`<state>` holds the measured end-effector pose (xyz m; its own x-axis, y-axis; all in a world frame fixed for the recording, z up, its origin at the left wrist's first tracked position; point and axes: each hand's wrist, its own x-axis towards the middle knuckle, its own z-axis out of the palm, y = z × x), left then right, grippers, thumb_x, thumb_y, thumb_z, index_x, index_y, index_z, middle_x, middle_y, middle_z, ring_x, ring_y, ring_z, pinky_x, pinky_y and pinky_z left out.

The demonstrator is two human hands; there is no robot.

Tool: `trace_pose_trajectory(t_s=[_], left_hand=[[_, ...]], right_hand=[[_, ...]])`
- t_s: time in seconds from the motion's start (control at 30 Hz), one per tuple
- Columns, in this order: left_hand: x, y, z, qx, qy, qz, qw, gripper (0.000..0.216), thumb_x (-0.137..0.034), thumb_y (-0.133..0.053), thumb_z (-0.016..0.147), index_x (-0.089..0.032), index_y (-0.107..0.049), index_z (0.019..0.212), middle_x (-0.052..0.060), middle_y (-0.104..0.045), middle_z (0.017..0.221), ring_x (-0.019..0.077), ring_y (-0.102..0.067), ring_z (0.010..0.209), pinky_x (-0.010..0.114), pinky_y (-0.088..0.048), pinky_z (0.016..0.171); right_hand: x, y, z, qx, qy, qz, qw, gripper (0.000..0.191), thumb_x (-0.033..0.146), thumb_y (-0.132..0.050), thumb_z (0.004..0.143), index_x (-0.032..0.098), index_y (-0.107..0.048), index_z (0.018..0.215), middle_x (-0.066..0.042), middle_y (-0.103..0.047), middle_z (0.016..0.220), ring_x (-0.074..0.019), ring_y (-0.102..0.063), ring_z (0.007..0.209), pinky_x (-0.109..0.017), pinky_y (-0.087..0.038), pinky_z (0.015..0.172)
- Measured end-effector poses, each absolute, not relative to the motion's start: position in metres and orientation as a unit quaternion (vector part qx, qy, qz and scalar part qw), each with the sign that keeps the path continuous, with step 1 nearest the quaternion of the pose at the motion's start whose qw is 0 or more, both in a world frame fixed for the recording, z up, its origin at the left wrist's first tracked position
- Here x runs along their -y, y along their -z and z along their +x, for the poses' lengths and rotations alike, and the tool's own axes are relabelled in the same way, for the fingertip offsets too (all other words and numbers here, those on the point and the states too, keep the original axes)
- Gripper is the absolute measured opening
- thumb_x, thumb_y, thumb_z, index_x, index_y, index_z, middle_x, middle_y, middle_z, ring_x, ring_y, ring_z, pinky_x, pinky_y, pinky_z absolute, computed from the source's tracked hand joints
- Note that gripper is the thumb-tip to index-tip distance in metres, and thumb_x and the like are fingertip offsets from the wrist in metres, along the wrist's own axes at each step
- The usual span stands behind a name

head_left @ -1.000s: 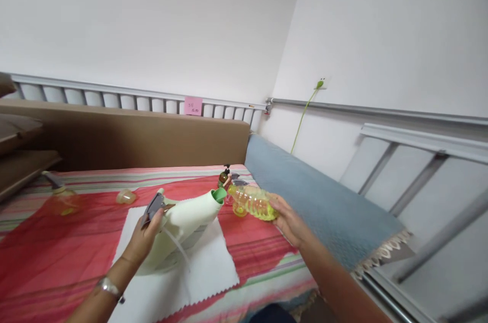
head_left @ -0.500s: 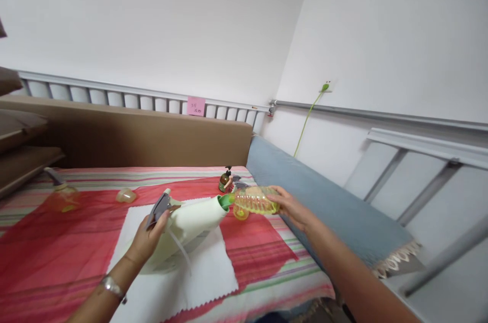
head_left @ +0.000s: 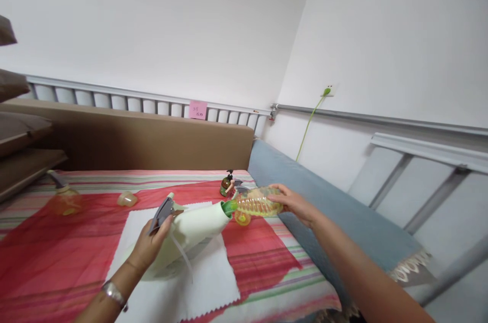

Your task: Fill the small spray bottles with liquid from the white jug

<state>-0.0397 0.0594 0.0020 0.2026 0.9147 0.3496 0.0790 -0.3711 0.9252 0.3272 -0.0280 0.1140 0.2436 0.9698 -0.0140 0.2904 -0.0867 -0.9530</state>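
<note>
My left hand (head_left: 150, 245) grips a pale green spray bottle (head_left: 190, 234) that lies tilted over a white cloth (head_left: 213, 282), and the same hand also pins the grey trigger head (head_left: 163, 212) with its thin tube. My right hand (head_left: 295, 204) holds a clear ribbed plastic bottle (head_left: 254, 202) of yellow liquid on its side. That bottle's mouth meets the green neck (head_left: 227, 206) of the spray bottle. A small round yellow piece (head_left: 242, 218) shows just under the ribbed bottle.
A red striped cloth (head_left: 68, 257) covers the surface. On it stand an amber spray bottle (head_left: 63, 200), a small clear cup (head_left: 127, 199) and a small dark pump bottle (head_left: 227, 183). A brown board (head_left: 129, 142) backs it. A blue blanket (head_left: 335, 206) runs along the right.
My right hand has tipped the ribbed bottle from slanting to level and brought its mouth up against the spray bottle's green neck. The view has drifted slightly.
</note>
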Motion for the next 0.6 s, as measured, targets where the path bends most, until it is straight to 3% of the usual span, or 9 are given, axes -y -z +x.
trace_pose_trajectory(t_s=[0.27,0.43,0.6], left_hand=[[-0.062,0.002,-0.039,-0.379,-0.507,0.668,0.392,0.038,-0.044,-0.058,0.075,-0.019,-0.070,0.100,0.006,-0.072,0.093,0.0308,-0.058,0.105,0.038,-0.040,0.096],[-0.063,0.007,-0.039,-0.377,-0.485,0.697,0.370,0.045,-0.048,-0.047,0.082,-0.016,-0.066,0.107,0.008,-0.069,0.103,0.0289,-0.056,0.109,0.038,-0.038,0.098],[-0.062,0.008,-0.042,-0.379,-0.476,0.705,0.364,0.044,-0.048,-0.045,0.083,-0.018,-0.066,0.108,0.006,-0.070,0.101,0.0284,-0.057,0.107,0.036,-0.041,0.095]], right_hand=[[0.028,-0.127,0.322,0.521,-0.334,-0.665,0.419,0.043,0.044,-0.069,0.063,0.024,-0.054,0.098,0.000,-0.065,0.080,-0.0158,-0.058,0.068,-0.025,-0.037,0.054],[0.030,-0.140,0.316,0.560,-0.305,-0.675,0.372,0.046,0.045,-0.067,0.065,0.022,-0.052,0.102,-0.001,-0.065,0.082,-0.0153,-0.058,0.069,-0.024,-0.039,0.055],[0.026,-0.159,0.304,0.610,-0.227,-0.690,0.316,0.050,0.041,-0.068,0.065,0.020,-0.050,0.107,-0.004,-0.063,0.092,-0.0178,-0.059,0.080,-0.027,-0.044,0.066]])
